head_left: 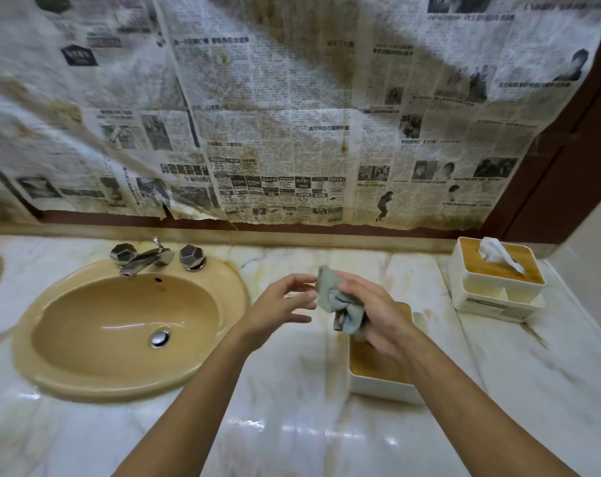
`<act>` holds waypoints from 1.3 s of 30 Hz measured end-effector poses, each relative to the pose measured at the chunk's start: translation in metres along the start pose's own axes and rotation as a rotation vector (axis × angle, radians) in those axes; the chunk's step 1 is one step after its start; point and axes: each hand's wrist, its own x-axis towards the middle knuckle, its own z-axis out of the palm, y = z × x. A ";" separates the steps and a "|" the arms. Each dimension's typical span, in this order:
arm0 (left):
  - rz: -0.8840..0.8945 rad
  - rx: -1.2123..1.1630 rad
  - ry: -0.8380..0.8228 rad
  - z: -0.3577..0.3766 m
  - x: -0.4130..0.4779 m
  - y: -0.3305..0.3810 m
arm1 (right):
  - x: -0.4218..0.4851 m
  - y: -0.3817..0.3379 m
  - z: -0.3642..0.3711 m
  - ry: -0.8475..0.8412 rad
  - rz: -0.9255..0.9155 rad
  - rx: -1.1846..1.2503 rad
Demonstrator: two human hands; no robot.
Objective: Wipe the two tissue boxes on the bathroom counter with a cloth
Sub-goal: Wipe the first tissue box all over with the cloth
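R hand (371,315) grips bunched grey cloth (340,302) over near tissue box (378,376) (wood lid), L hand (281,304) beside it w/ fingers spread, holding nothing.

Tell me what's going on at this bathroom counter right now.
A person is standing at the marble counter, beside the sink. Their right hand grips a bunched grey-green cloth over the nearer tissue box. The left hand is open just beside the cloth. The second tissue box sits untouched at the back right, with a tissue poking out.
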 end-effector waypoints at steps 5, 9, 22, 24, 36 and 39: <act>0.090 0.132 0.030 -0.030 -0.010 -0.004 | -0.005 0.011 0.031 -0.217 0.052 -0.093; 0.080 0.081 0.042 -0.049 -0.016 -0.006 | -0.007 0.023 0.042 -0.213 0.063 -0.139; 0.161 0.043 0.040 -0.067 -0.022 0.051 | -0.002 0.010 0.071 -0.075 -0.138 -0.515; 0.194 0.055 0.062 -0.069 -0.021 0.060 | 0.003 0.006 0.076 -0.065 -0.192 -0.558; 0.264 0.217 0.013 -0.097 -0.018 0.054 | 0.014 -0.014 0.095 -0.150 -0.065 -0.399; 0.269 0.202 0.009 -0.095 -0.015 0.045 | 0.019 -0.008 0.096 -0.113 -0.033 -0.438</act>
